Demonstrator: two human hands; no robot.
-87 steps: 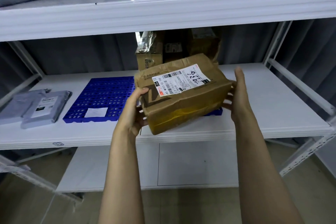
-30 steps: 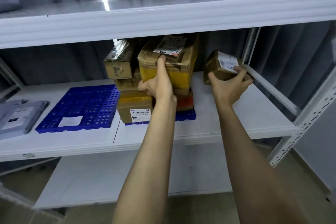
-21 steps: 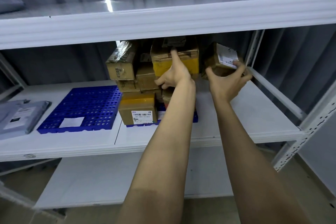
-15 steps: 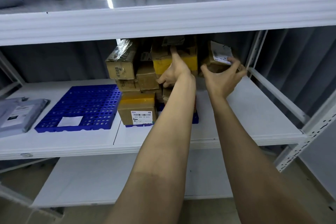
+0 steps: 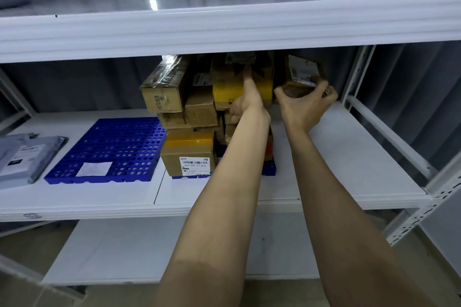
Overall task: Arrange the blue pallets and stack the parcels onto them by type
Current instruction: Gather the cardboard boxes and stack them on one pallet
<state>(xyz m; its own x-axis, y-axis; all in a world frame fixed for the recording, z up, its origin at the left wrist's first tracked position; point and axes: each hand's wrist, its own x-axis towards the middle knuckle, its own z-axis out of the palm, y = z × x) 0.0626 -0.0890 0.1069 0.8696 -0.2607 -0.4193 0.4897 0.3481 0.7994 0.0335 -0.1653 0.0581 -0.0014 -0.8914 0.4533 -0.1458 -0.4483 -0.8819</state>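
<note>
Nearest is the front lip of the white metal shelf [image 5: 224, 204]; on its board, at the far left, lie grey plastic mailer bags [image 5: 22, 157], not on any pallet; just beside them sits a blue perforated plastic pallet [image 5: 107, 149], bare but for a white paper slip [image 5: 94, 168]. A second blue pallet [image 5: 270, 169] is almost hidden under the stack of brown cardboard parcels [image 5: 189, 107], which rises nearly to the upper shelf board [image 5: 224, 32].

Further in, the left hand [image 5: 245, 103] lies against the stack with its forefinger straight, pressing on a yellow-taped cardboard box [image 5: 232, 87] and grasping nothing. The right hand [image 5: 305, 104] has thumb and fingers clamped round a small brown cardboard box with a white label [image 5: 300, 73], held in the air just beside the stack's right flank; whether it touches the stack I cannot tell.

The step in hand looks like adding this box to the cardboard pile. Headroom on top seems slim, so the next move likely calls for a seat against the right side; the left hand should brace the pile meanwhile. The mailers seem meant for the bare pallet.
</note>
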